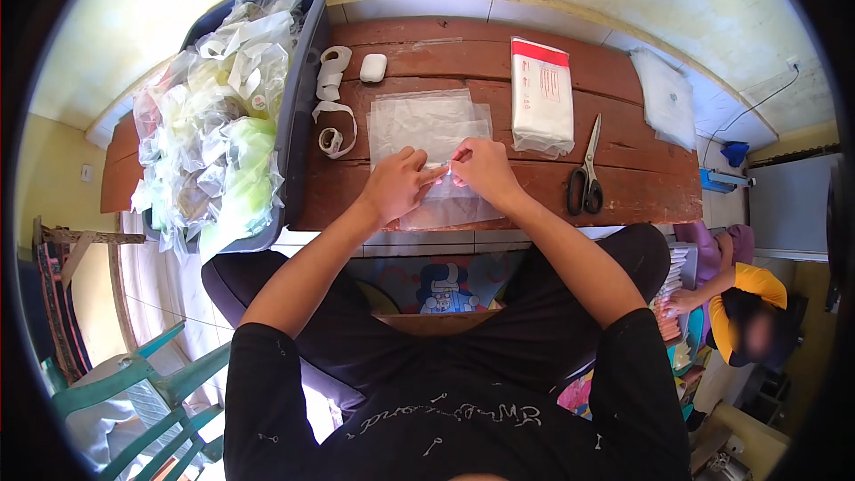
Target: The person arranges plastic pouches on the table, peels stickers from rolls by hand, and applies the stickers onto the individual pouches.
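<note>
Sheets of plastic are partly overlaid, on their near half, by left hand and right hand, fingers meeting, grasp indiscernible.

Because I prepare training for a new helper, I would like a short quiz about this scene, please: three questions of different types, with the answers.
1. True or false: the scissors lie on the wooden table, to the right of the red-and-white pack.
2. What fills the big bin? a) shoes b) crumpled plastic c) folded towels
3. Complete: the camera wearer's hand nearer to the scissors is the ____.

Key: 1. True. 2. b. 3. Right hand.
</note>
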`<state>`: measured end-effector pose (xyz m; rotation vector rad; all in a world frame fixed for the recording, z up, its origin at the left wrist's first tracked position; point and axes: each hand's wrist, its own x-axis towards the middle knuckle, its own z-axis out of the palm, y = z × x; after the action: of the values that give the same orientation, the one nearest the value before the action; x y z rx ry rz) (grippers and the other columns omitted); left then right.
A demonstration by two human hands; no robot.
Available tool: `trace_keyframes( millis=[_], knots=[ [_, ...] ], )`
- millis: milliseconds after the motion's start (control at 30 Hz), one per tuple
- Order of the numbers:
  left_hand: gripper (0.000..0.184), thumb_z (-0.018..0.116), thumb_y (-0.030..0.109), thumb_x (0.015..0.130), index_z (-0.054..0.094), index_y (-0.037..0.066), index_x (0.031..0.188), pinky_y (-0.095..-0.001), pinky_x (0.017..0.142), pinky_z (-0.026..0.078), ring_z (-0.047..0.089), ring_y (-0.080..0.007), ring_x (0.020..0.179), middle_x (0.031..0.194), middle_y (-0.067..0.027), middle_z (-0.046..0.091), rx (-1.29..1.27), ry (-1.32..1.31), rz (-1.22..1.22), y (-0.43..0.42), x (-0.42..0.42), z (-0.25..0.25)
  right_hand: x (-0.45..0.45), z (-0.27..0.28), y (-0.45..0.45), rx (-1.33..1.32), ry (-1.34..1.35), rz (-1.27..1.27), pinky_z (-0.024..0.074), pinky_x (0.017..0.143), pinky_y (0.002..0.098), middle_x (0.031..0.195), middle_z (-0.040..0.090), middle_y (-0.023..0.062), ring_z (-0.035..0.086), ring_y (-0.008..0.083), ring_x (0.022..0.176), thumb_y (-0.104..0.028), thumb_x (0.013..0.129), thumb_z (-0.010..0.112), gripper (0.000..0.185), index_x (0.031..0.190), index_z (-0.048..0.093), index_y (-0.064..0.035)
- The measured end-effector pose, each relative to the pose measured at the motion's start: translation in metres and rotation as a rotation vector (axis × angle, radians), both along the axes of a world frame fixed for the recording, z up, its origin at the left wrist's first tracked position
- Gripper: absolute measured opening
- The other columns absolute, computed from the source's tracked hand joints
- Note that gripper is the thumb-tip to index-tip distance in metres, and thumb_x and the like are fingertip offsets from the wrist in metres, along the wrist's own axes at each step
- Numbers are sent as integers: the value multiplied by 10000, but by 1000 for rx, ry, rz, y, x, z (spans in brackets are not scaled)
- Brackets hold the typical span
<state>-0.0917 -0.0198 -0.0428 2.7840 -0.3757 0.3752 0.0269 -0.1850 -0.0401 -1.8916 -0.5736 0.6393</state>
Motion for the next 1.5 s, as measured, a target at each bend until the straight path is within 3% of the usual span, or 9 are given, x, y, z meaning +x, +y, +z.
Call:
trace_keyframes(
  millis=[167,433,600,700,833,900,1033,1300,1500],
  knots=[
    [364,686,150,793,716,225,1148,-354,666,489,535,-220,760,802,-39,524,-1,-6,9,-2,1,0,-2,14,-3,-265,-532,77,535,749,473,807,670,243,656,431,810,-200,772,728,264,864,635,30],
    [239,677,157,818,704,96,1047,-394,737,502,589,-277,828,840,-83,582,-137,39,89,6,2,4,6,20,-11,-434,-526,95,532,743,495,839,670,245,662,428,825,-274,802,714,316,876,612,16],
    [322,687,175,837,630,71,1136,-453,782,502,622,-358,895,917,-150,633,-190,82,484,5,-2,15,17,21,-30,-464,-594,54,524,754,500,823,663,244,653,444,815,-264,797,723,340,924,590,22],
    [375,680,168,841,555,39,1170,-505,773,508,638,-431,879,899,-234,644,-198,361,571,8,0,28,14,14,-38,-396,-515,51,515,763,493,802,661,231,641,455,795,-231,763,758,380,972,561,17],
    [417,696,147,818,550,44,1194,-529,764,505,646,-461,830,834,-270,652,-294,314,555,18,0,16,12,1,-37,-281,-321,19,507,739,462,767,661,205,650,413,775,-115,703,780,405,994,532,18],
    [443,727,103,780,587,64,1199,-465,720,508,654,-380,752,785,-190,672,-334,294,554,21,2,15,15,-2,-37,-212,-226,-1,508,718,449,756,660,196,657,389,770,-77,690,774,414,1005,524,17],
    [432,682,57,789,567,84,1205,-454,738,527,651,-410,748,767,-208,655,-447,290,532,21,3,24,21,-2,-38,-143,-121,-22,507,657,383,715,646,144,664,276,719,-30,696,712,339,985,542,12],
    [487,728,-42,741,585,28,1202,-253,657,499,642,-103,736,791,-54,691,-1165,179,575,28,9,25,30,-4,-39,-75,-116,-82,510,643,335,755,632,110,645,204,678,-65,712,710,324,985,554,13],
    [303,688,-13,839,607,-17,1131,-243,761,510,648,-110,783,891,-47,681,-1313,303,389,32,11,33,29,-6,-33,-153,-76,-101,522,699,343,779,641,111,662,231,762,-207,735,784,521,1131,549,38]
  ],
)
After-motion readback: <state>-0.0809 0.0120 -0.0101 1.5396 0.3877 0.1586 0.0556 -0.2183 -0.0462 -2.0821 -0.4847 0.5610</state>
